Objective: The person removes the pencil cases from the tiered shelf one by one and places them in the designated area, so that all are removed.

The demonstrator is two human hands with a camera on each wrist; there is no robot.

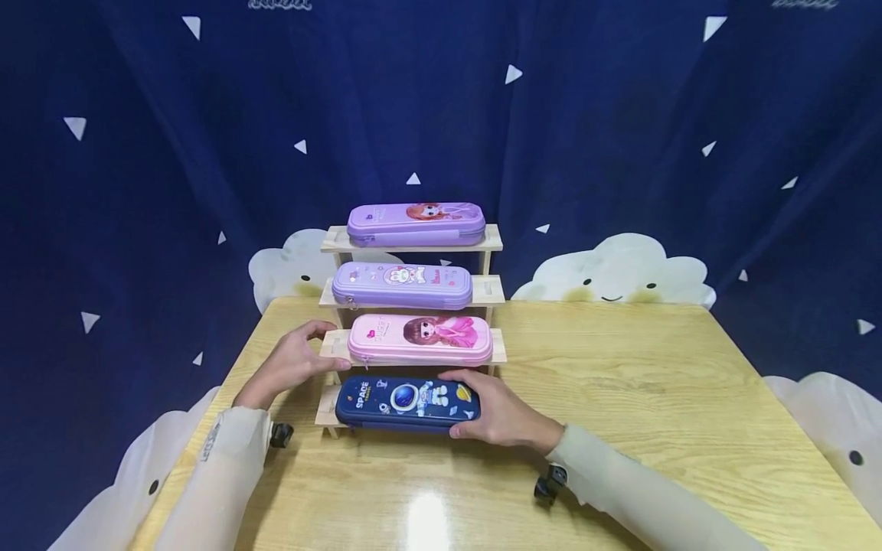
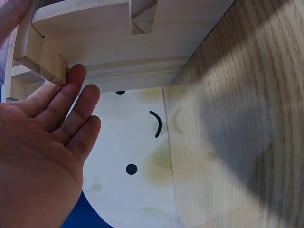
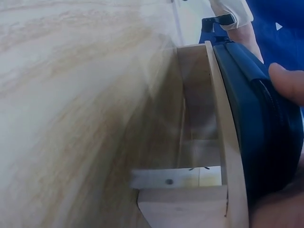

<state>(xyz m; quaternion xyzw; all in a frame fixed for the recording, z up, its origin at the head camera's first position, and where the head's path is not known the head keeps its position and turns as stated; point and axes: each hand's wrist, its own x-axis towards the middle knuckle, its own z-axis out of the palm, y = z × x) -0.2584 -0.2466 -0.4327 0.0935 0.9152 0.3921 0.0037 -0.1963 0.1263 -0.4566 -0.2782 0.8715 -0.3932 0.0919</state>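
Observation:
A stepped wooden rack (image 1: pixel 332 346) stands on the table with a pencil case on each step. My left hand (image 1: pixel 292 358) grips the left end of the second step from the bottom, thumb on the front edge. In the left wrist view the fingers (image 2: pixel 80 102) reach under that wooden end. My right hand (image 1: pixel 501 409) holds the right end of a navy pencil case (image 1: pixel 386 413) with an astronaut picture, on the lowest step. In the right wrist view the navy case (image 3: pixel 251 118) lies along the step's board (image 3: pixel 219 104).
Above sit a pink pencil case (image 1: pixel 386 340) with a doll picture, a lilac one (image 1: pixel 365 285) with a white character, and a purple one (image 1: pixel 386 222) on top. The wooden table (image 1: pixel 620 383) extends right. A dark blue curtain (image 1: pixel 606 138) hangs behind.

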